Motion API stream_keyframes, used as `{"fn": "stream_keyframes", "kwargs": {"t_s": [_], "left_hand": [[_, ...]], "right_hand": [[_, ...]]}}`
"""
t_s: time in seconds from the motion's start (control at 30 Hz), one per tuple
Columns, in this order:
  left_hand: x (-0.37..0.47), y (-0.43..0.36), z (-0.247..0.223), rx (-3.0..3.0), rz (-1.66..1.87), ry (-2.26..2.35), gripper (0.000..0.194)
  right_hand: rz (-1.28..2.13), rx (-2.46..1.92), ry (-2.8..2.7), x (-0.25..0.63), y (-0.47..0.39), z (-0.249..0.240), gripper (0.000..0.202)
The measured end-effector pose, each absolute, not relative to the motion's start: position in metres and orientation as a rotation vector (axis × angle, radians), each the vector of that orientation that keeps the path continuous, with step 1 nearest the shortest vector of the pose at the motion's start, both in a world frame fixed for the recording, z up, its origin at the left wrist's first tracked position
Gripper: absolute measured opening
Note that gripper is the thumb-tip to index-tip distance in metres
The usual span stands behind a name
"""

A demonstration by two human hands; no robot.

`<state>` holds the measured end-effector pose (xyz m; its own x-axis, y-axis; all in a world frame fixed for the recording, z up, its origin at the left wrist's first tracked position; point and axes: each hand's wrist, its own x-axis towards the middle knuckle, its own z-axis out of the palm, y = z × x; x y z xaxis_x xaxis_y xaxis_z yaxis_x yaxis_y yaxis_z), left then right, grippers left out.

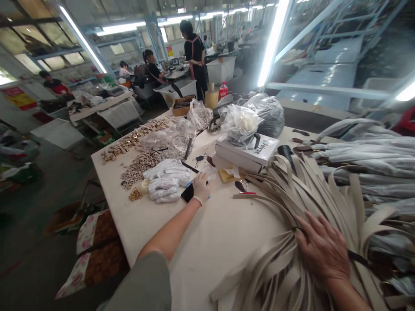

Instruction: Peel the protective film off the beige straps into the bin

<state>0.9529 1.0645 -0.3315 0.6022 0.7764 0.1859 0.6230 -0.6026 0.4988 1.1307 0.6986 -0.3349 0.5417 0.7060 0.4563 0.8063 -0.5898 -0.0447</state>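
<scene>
My left hand (201,189), in what looks like a thin pale glove, reaches over a dark phone (187,194) on the table. Its fingers are smeared, so I cannot tell whether they grip anything. White gloves (168,181) lie in a pile just left of it. My right hand (324,247) rests with fingers stretched out on a big bundle of beige straps (272,263). A dark band (358,258) runs beneath that hand across the straps. Near the strap ends are a red pen (249,193) and a yellow packet (231,174).
Behind the hands stands a white box (241,154) with a plastic bag (241,123) on top. Small metal fittings (139,167) are heaped at the left. White-wrapped straps (359,151) are stacked at the right. Several people work at tables beyond; one person (194,56) stands.
</scene>
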Motion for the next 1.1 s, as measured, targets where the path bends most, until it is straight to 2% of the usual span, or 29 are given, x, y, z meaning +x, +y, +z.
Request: {"fn": "stream_keyframes", "kwargs": {"t_s": [0.1, 0.23, 0.37, 0.47, 0.63, 0.73, 0.83, 0.93, 1.1], "left_hand": [[1.027, 1.118, -0.33, 2.495, 0.381, 1.185, 0.051], [1.081, 1.146, -0.342, 2.525, 0.102, 1.221, 0.059], [1.093, 1.158, -0.349, 2.506, 0.1, 1.121, 0.038], [1.081, 1.17, -0.344, 2.453, 0.156, 1.091, 0.023], [1.033, 1.192, -0.307, 2.311, 0.388, 1.058, 0.019], [0.995, 1.195, -0.275, 2.233, 0.519, 1.019, 0.018], [0.957, 1.186, -0.245, 1.853, 0.603, 0.913, 0.018], [0.927, 1.163, -0.225, 1.303, 0.533, 0.718, 0.015], [0.894, 1.127, -0.221, 0.921, 0.422, 0.721, 0.013]], "right_hand": [[-0.553, -2.52, -1.25, 1.133, 0.697, -0.336, 0.043], [-0.53, -2.489, -1.265, 1.137, 0.693, -0.338, 0.044], [-0.539, -2.457, -1.307, 1.141, 0.687, -0.343, 0.048], [-0.532, -2.459, -1.29, 1.141, 0.685, -0.345, 0.052], [-0.528, -2.421, -1.293, 1.14, 0.684, -0.344, 0.061], [-0.53, -2.415, -1.299, 1.141, 0.684, -0.344, 0.058], [-0.554, -2.417, -1.302, 1.14, 0.686, -0.342, 0.049], [-0.591, -2.415, -1.309, 1.138, 0.69, -0.336, 0.043], [-0.571, -2.452, -1.247, 1.136, 0.693, -0.331, 0.039]]}}
